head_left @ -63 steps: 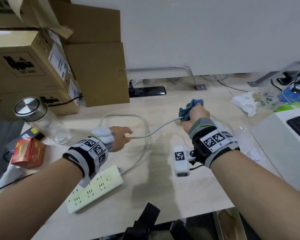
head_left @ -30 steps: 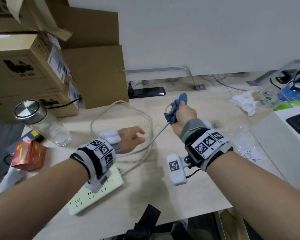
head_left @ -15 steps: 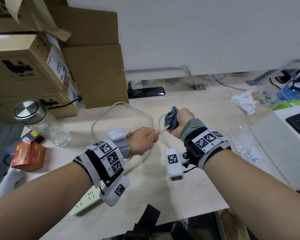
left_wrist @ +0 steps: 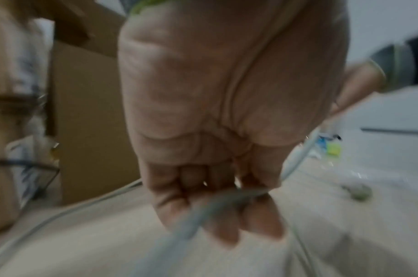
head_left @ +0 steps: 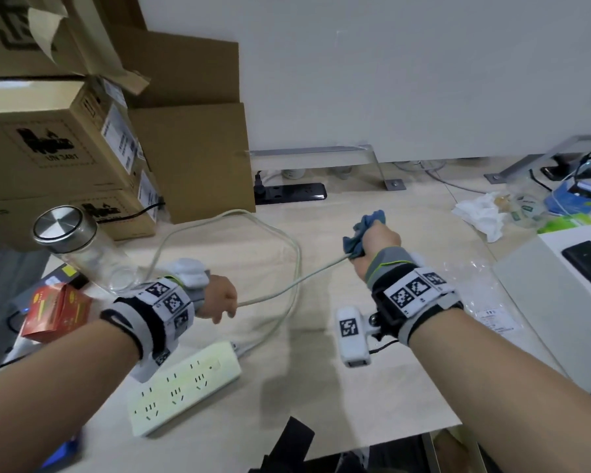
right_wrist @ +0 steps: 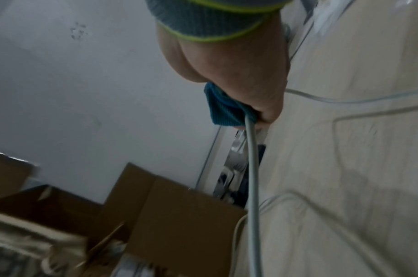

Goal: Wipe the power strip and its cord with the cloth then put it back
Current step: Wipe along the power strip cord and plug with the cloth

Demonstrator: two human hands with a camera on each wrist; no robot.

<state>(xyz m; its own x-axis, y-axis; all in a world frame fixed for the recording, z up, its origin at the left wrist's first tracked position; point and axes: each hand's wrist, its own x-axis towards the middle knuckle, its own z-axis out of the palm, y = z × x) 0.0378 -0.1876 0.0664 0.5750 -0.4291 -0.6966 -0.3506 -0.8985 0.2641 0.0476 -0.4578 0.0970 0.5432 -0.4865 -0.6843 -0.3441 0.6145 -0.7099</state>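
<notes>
The power strip lies flat at the near edge of the table, partly covered by the left wrist. Its cord runs taut between both fists: the left hand has fingers curled round it, the right hand grips the blue cloth wrapped over it (the fingertips are hidden). Cardboard boxes, 1 steel-capped jar and crumpled tissue stand around. Both wrist views are blurred.

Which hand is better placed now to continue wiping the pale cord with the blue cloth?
The right hand. It already grips the crumpled blue cloth wrapped around the pale grey cord. The left hand only grips the cord to hold it taut, near the white power strip on the desk.
</notes>
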